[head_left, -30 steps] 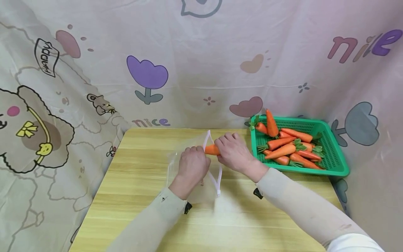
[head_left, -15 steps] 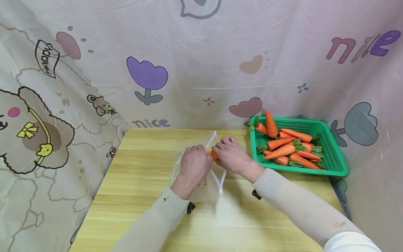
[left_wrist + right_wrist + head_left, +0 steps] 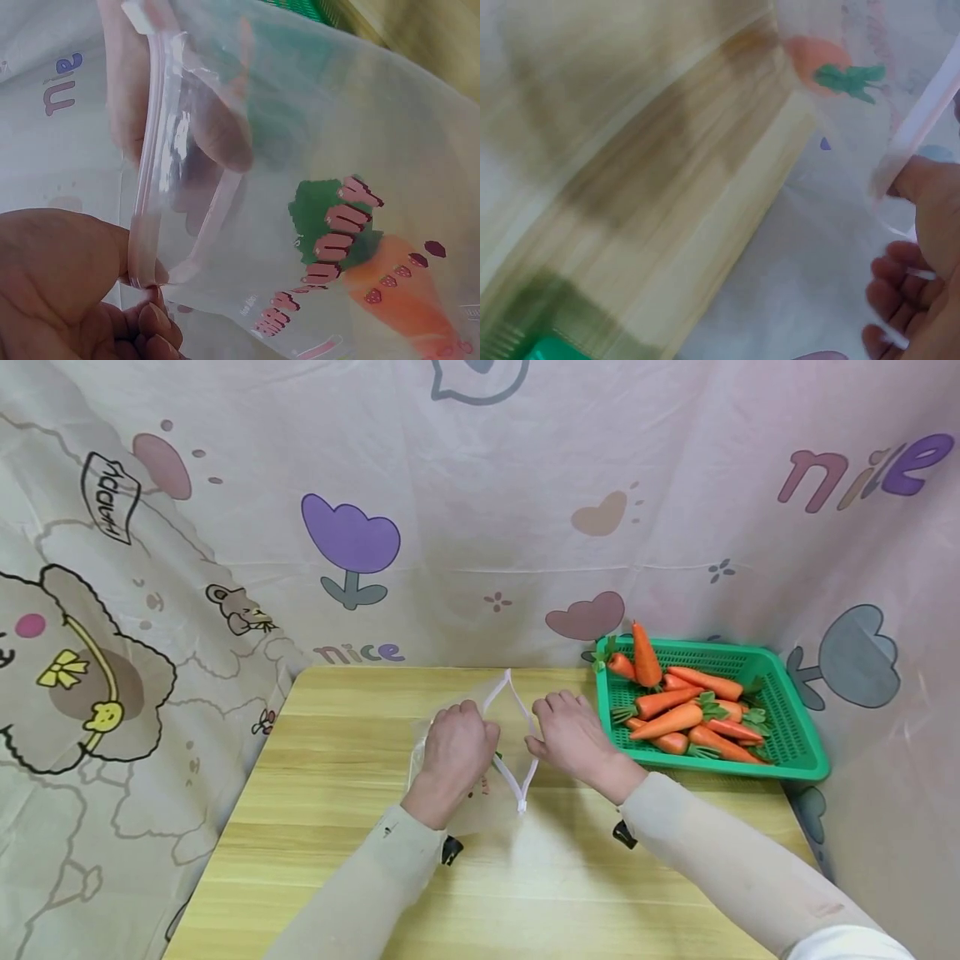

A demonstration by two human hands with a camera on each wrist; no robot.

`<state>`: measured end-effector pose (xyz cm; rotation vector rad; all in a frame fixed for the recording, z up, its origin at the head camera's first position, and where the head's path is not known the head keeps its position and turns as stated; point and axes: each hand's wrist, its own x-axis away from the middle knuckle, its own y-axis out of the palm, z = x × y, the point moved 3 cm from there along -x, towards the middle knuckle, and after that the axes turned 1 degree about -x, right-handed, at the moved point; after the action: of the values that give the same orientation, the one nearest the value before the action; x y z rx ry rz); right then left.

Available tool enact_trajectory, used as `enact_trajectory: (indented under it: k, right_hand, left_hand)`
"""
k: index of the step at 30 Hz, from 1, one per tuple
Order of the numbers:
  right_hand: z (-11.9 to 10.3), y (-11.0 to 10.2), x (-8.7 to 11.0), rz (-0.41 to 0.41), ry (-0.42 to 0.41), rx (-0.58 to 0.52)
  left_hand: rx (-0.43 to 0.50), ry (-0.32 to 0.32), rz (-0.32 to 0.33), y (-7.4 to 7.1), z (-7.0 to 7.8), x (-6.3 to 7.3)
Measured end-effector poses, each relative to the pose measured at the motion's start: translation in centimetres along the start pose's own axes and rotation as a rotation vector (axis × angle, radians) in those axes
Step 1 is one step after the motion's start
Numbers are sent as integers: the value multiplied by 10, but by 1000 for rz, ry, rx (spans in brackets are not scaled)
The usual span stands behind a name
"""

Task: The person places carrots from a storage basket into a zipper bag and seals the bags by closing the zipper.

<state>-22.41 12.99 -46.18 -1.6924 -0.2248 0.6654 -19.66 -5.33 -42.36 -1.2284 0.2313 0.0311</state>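
A clear zip bag [image 3: 483,814] with a pink-white zip strip stands with its mouth spread. Its near rim is pinched between thumb and fingers by my left hand [image 3: 457,756]. Inside the bag lies a carrot [image 3: 405,289], its green top toward the mouth, seen through the plastic in both wrist views. My right hand [image 3: 573,735] is at the right side of the mouth, fingers loosely bent and apart from the thumb. In the right wrist view its thumb overlaps the zip strip [image 3: 926,112]; whether it touches is unclear. No carrot is in this hand.
A green plastic basket [image 3: 806,727] with several carrots [image 3: 671,721] stands at the back right of the wooden table [image 3: 337,710], close to my right hand. Printed curtains [image 3: 465,510] hang behind the table and along both sides.
The carrot between my hands has gone down into the bag, and my right hand has let go of it and drawn back slightly right. My left hand still pinches the rim.
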Motion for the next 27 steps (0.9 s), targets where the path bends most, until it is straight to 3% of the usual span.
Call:
enact_trajectory:
  k: [6, 13, 18, 24, 27]
  right_hand:
    - [0, 6, 3, -34, 119, -79]
    - [-4, 13, 2, -82, 166, -133]
    - [-7, 19, 3, -86, 170, -148]
    - [-5, 37, 6, -116, 185, -78]
    - [-1, 46, 10, -123, 177, 4]
  left_hand:
    - [8, 14, 14, 1, 1, 2]
    - [-368, 204, 53, 11, 13, 5]
    - [-482, 234, -5, 21, 20, 1]
    - [-523, 226, -150, 32, 24, 2]
    - [-523, 222, -142, 32, 25, 3]
